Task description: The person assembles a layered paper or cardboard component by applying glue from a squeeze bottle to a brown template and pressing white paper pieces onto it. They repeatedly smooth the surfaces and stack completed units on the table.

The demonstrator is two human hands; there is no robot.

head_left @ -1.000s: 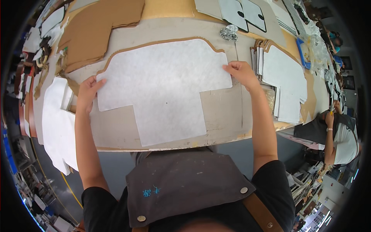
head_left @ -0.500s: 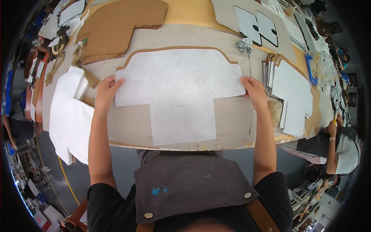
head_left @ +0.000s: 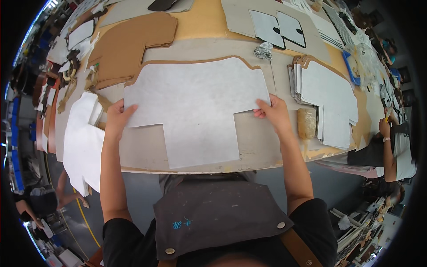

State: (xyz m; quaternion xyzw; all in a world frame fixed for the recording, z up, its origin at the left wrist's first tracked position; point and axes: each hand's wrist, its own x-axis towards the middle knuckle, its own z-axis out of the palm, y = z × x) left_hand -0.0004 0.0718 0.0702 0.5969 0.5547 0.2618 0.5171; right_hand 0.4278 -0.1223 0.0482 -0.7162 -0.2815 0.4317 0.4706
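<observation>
A wide T-shaped white panel (head_left: 198, 107), with a brown border (head_left: 200, 59) along its far edge, lies in front of me on the table. My left hand (head_left: 118, 119) pinches its left end, thumb on top and fingers at the edge or beneath. At the lower right corner, my right hand (head_left: 275, 113) grips the panel between thumb and fingers, some fingertips showing below the edge. The stem of the T points toward me, near the table's front edge. Left of my left hand, a folded white piece (head_left: 82, 138) hangs over that edge.
Brown sheets (head_left: 120, 49) are stacked at the far left. To the right are a pile of white brown-edged panels (head_left: 329, 100), a tape-like roll (head_left: 307, 123), a crumpled silvery ball (head_left: 263, 50) and a blue tray (head_left: 351, 67). Another person (head_left: 396, 147) works at the right.
The view has shifted. My right hand's grip has moved from the panel's right side to its lower right corner. Both hands still hold the panel. Someone's legs now show at lower left.
</observation>
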